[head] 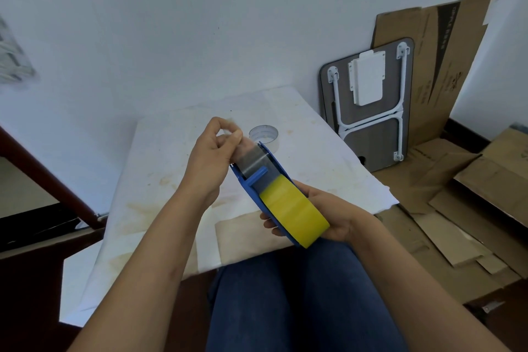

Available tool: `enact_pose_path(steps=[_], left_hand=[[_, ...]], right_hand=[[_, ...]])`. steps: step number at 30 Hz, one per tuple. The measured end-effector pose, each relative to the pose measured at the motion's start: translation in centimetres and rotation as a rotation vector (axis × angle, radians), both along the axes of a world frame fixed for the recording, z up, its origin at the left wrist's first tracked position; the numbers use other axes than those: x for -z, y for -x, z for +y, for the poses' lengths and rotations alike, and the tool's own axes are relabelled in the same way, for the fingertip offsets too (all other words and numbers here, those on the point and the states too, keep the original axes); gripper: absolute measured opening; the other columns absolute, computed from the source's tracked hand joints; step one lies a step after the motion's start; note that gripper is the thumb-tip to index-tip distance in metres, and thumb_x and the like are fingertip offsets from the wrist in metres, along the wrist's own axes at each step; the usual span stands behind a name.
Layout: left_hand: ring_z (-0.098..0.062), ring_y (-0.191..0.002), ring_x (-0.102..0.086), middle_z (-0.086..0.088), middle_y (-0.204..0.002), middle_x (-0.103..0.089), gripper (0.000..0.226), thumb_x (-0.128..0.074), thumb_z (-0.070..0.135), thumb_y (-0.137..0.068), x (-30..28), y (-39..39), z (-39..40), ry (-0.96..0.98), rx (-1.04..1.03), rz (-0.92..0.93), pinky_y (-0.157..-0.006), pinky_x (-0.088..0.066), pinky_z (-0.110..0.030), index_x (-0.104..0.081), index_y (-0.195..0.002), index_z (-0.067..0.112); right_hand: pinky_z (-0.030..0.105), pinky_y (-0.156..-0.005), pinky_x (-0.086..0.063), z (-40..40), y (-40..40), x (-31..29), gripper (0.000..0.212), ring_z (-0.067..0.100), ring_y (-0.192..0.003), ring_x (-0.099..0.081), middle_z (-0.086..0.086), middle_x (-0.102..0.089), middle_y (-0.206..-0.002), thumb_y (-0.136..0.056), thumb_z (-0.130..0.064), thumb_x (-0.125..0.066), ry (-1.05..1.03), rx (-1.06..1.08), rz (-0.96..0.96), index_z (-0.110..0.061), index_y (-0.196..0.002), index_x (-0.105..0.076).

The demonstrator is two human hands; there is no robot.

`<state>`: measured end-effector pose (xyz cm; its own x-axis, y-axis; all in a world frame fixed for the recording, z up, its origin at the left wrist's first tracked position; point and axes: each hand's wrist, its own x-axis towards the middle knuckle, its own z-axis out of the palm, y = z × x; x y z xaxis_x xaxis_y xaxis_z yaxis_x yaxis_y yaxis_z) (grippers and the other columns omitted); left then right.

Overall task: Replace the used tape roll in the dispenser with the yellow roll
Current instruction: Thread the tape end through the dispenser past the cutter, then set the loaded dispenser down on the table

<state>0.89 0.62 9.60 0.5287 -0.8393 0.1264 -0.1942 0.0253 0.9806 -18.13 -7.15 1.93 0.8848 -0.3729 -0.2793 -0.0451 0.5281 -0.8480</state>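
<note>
Right hand (328, 217) holds dispenser (257, 180); left hand (211, 154) apparently pinches tape.

The only lettering stands on the flattened cardboard box (437, 46) leaning against the wall: a dark band carries pale print running sideways, seemingly starting "OPPLE", too blurred to be sure; a small dark printed mark below it is illegible

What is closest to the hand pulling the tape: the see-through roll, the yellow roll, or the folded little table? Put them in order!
From the left hand:
1. See-through roll, just right, on the table.
2. Yellow roll, lower right, in the dispenser.
3. Folded table, far right, against the wall.
</note>
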Motion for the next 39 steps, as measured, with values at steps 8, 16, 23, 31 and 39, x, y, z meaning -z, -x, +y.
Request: enact_pose_path(steps=[8, 16, 23, 31, 39], left_hand=[[-0.014, -0.067, -0.058, -0.001, -0.075, -0.068, 0.01, -0.058, 0.013, -0.098, -0.4, -0.3, -0.2, -0.036, 0.139, 0.174, -0.068, -0.047, -0.026, -0.06, -0.089, 0.018], [-0.012, -0.084, -0.062, 0.001, -0.091, -0.07, 0.01, -0.06, 0.022, -0.096, -0.3, -2.5, -0.3, -0.181, 0.312, 0.375, -0.077, -0.056, -0.02, -0.069, -0.097, 0.017], [-0.008, -0.059, -0.043, 0.003, -0.071, -0.054, 0.038, -0.072, 0.048, -0.073, -0.8, -5.1, 0.5, -0.353, 0.353, 0.268, -0.057, -0.045, -0.017, -0.079, -0.099, 0.021], [-0.012, -0.078, -0.064, -0.003, -0.095, -0.069, 0.05, -0.082, 0.033, -0.065, -1.4, -8.6, 0.7, -0.376, 0.408, 0.233, -0.074, -0.058, -0.018, -0.075, -0.113, 0.017], [-0.023, -0.098, -0.069, -0.014, -0.101, -0.07, 0.028, -0.065, 0.005, -0.073, -1.4, -9.1, 2.0, -0.345, 0.524, 0.268, -0.092, -0.056, -0.025, -0.071, -0.1, 0.0]], right_hand=[[0.045, -0.089, -0.053, -0.2, 0.8, -0.2, 0.082, 0.032, -0.101, -0.065, 0.018, -0.067, -0.114, -0.055, -0.042, -0.091, -0.093, -0.06, -0.021, -0.008, -0.124, -0.064], [0.031, -0.068, -0.059, -0.5, 0.8, -0.8, 0.045, 0.019, -0.07, -0.072, 0.008, -0.077, -0.081, -0.086, -0.048, -0.053, -0.193, 0.14, -0.035, -0.014, -0.084, -0.081], [0.027, -0.077, -0.056, -1.2, 0.6, -2.6, 0.053, 0.014, -0.089, -0.068, 0.005, -0.071, -0.108, -0.076, -0.038, -0.078, 0.093, -0.058, -0.054, -0.017, -0.123, -0.065], [0.041, -0.1, -0.048, -2.0, -0.6, -4.6, 0.039, 0.027, -0.116, -0.061, 0.006, -0.066, -0.124, -0.088, -0.045, -0.062, 0.514, -0.069, 0.271, -0.025, -0.122, -0.061], [0.028, -0.08, -0.053, -1.3, -1.6, -5.7, 0.032, 0.012, -0.096, -0.064, -0.006, -0.065, -0.11, -0.094, -0.045, -0.055, 0.88, 0.003, 0.435, -0.036, -0.124, -0.054]])
